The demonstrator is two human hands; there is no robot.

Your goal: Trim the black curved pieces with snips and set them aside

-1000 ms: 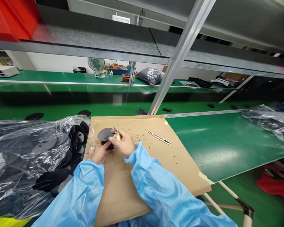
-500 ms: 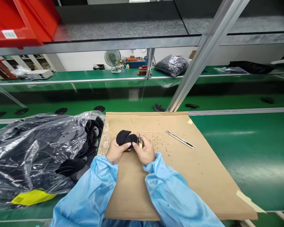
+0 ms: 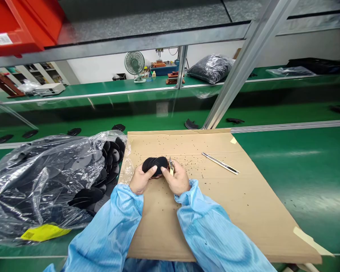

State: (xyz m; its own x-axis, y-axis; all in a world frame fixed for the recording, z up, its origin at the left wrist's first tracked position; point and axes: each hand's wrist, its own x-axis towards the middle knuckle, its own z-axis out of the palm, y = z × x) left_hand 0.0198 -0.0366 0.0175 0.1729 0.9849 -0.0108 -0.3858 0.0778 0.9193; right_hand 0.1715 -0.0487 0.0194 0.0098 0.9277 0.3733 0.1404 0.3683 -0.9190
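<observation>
From where I stand, both bare hands are together over the left part of the brown cardboard sheet (image 3: 215,215), near its far edge. The left hand (image 3: 138,182) grips a small overlapping stack of black discs (image 3: 159,163), its thumb lying across their faces. The right hand (image 3: 180,182) is partly closed, thumb against the right side of the stack, with a small nipper-like tool (image 3: 171,167) tucked in it, tip pointing away from the person. I can't tell whether the tool's jaws are parted, nor exactly how the hidden fingers sit. I'd judge the step in hand to be steadying or squaring up the discs between the two thumbs, the tool merely carried along. Any next move from this hold calls for the left hand keeping the loose stack pinched, since the discs could slide over one another, and for the right hand minding the tool's tip near their edges. Tiny dark specks (image 3: 188,164) are strewn over the cardboard, and a slim craft knife (image 3: 221,163) lies slantwise to the right. To the left, a big clear plastic bag (image 3: 36,185) spills more dark discs (image 3: 112,158) from its right side, close to the cardboard.
</observation>
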